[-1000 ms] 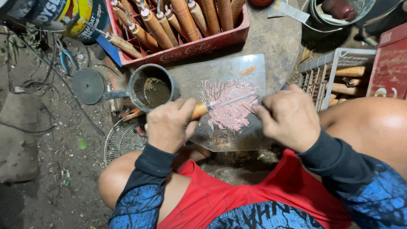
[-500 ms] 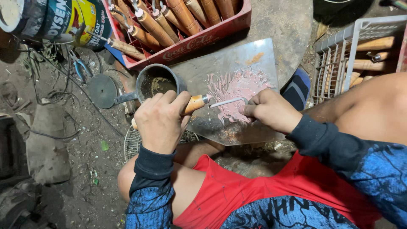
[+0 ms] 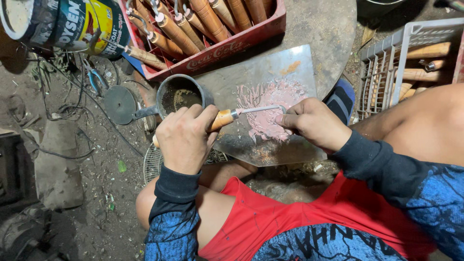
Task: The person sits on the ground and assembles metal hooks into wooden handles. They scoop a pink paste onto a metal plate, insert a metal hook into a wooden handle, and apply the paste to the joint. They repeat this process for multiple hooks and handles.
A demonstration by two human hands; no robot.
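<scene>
My left hand (image 3: 186, 137) grips the wooden handle of a tool (image 3: 227, 117) held level over a metal sheet (image 3: 263, 79). The tool's thin metal shaft runs right to my right hand (image 3: 311, 123), whose fingers pinch its tip. Under the shaft lies a smear of pink paste (image 3: 273, 104) on the sheet. A small dark metal pot (image 3: 180, 94) with brownish content stands just beyond my left hand.
A red plastic crate (image 3: 212, 43) full of wooden-handled tools stands at the back. A white wire basket (image 3: 401, 63) with more handles is at the right. Paint cans (image 3: 63, 21) lie top left, pliers (image 3: 94, 77) and a round lid (image 3: 119, 104) on the dirt floor.
The view has shifted and my hands sit slightly lower in it. Both hands still hold the tool over the pink paste; the right hand has moved a little along the shaft tip.
</scene>
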